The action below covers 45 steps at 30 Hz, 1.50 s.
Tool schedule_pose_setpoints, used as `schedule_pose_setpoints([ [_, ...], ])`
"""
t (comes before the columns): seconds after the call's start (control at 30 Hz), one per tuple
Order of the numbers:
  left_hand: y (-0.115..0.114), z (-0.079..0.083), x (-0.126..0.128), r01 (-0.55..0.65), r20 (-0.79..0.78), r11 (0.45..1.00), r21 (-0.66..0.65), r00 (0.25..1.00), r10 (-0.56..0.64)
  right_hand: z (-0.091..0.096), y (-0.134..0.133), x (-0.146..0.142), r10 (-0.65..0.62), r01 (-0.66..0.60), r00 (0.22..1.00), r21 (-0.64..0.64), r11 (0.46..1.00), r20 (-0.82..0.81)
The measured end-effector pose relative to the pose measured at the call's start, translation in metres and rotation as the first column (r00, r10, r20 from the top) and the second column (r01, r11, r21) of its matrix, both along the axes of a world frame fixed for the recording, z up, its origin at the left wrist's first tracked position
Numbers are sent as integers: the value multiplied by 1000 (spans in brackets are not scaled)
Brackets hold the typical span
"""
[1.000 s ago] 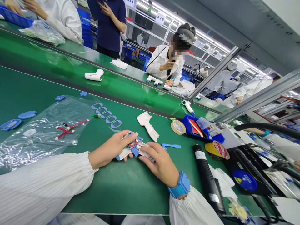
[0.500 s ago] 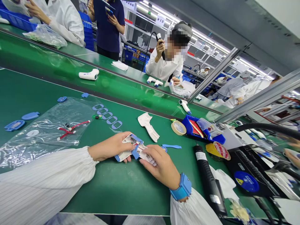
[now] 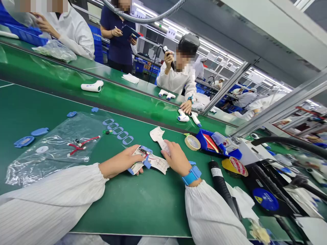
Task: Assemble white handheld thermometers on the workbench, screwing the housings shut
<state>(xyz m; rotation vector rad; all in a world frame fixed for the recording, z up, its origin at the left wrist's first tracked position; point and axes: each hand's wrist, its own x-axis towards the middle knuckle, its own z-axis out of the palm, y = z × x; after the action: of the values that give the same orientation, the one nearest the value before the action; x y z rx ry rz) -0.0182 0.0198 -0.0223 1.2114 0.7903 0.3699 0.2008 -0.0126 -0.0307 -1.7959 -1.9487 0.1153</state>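
My left hand [image 3: 125, 160] is closed around an opened white, gun-shaped housing half [image 3: 158, 164], which looks like part of a forehead thermometer. Blue parts and thin red wires show inside it. The fingers of my right hand [image 3: 176, 157] wrap the handle of a second white housing half [image 3: 157, 134], whose wider head lies toward the far side of the green table. Part of that handle is hidden under the fingers. A blue wristband [image 3: 192, 175] is on my right wrist, partly covering a blue strip on the table.
A plastic bag [image 3: 58, 143] with red-wired parts lies left, near blue covers [image 3: 40, 131] and oval frames [image 3: 118, 130]. At right are a tape roll [image 3: 192, 142], a blue tray [image 3: 204, 136] and a black electric screwdriver [image 3: 221, 183]. A co-worker's hand [image 3: 186, 107] touches white devices across the belt.
My right hand has left the wired housing half and moved up and away to the other half's handle. My left hand keeps its hold. The co-worker's hand has reached onto the belt.
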Motion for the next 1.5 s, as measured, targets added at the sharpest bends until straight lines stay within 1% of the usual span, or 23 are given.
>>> schedule_pose_setpoints([
  [0.1, 1, -1, 0, 6, 20, 1000, -19, 1000, -5, -2, -2, 4, -64, 69, 995, 70, 995, -71],
  [0.23, 1, 0, -1, -43, 15, 999, -17, 999, 43, 7, -21, 16, -167, 209, 961, 187, 960, -219],
  [0.27, 1, 1, -1, -55, 17, 998, -22, 998, 55, 9, -27, 19, -181, 244, 941, 204, 948, -285],
  [0.3, 1, 1, -1, -64, 21, 998, -29, 998, 64, 11, -33, 22, -179, 272, 908, 206, 940, -379],
  [0.33, 0, 2, -1, -67, 26, 997, -37, 997, 68, 12, -39, 24, -162, 283, 855, 182, 942, -493],
  [0.37, 0, 2, -1, -64, 33, 997, -49, 997, 66, 12, -45, 25, -136, 268, 782, 131, 954, -608],
  [0.43, -1, 1, 0, -56, 60, 996, -72, 996, 60, 12, -56, 24, -104, 147, 634, -13, 989, -766],
  [0.47, -2, 0, 1, -61, 83, 996, -61, 994, 66, 12, -61, 23, -101, 62, 611, -80, 995, -785],
  [0.5, -2, 0, 1, -73, 106, 997, -33, 991, 76, 11, -65, 20, -96, -14, 622, -133, 991, -777],
  [0.53, -3, -1, 1, -88, 123, 996, 6, 989, 87, 11, -69, 16, -82, -73, 653, -170, 983, -753],
  [0.6, -6, -1, 1, -97, 133, 990, 105, 988, 83, 10, -73, 8, -37, -137, 716, -193, 972, -697],
  [0.63, -7, 0, 0, -80, 129, 986, 148, 990, 61, 9, -74, 5, -19, -151, 735, -190, 970, -678],
  [0.73, -12, 6, -2, -12, 114, 974, 224, 993, -14, 8, -74, -3, 5, -166, 746, -178, 970, -666],
  [0.83, -16, 11, -3, 24, 87, 962, 272, 995, -49, 6, -73, -4, 15, -169, 751, -171, 971, -660],
  [0.97, -16, 7, -2, 56, 8, 916, 397, 998, -64, 5, -73, -5, 20, -169, 762, -169, 971, -648],
  [1.07, -16, 2, -1, 55, -32, 882, 468, 998, -45, 2, -72, -6, -5, -116, 762, -144, 983, -648],
  [1.17, -16, 2, 0, 60, -39, 884, 464, 998, -47, -3, -71, -9, -23, -41, 779, -88, 995, -627],
  [1.23, -16, 4, 1, 47, -28, 885, 462, 999, -38, -5, -71, -10, 14, -24, 839, -12, 1000, -544],
  [1.27, -16, 4, 1, 41, -25, 882, 470, 999, -33, -6, -71, -10, 35, -16, 880, 44, 999, -474],
  [1.33, -17, 6, 1, 23, -33, 867, 497, 999, -8, -5, -73, -10, 50, 5, 956, 183, 983, -290],
  [1.4, -18, 8, 1, 0, -50, 859, 512, 998, 29, -1, -75, -10, -3, 42, 992, 317, 947, -122],
  [1.47, -20, 11, -1, -16, -64, 851, 526, 996, 59, 6, -76, -12, -56, 80, 996, 384, 920, -73],
  [1.5, -22, 12, -2, -14, -68, 841, 541, 996, 60, 11, -77, -15, -50, 85, 994, 373, 924, -101],
])
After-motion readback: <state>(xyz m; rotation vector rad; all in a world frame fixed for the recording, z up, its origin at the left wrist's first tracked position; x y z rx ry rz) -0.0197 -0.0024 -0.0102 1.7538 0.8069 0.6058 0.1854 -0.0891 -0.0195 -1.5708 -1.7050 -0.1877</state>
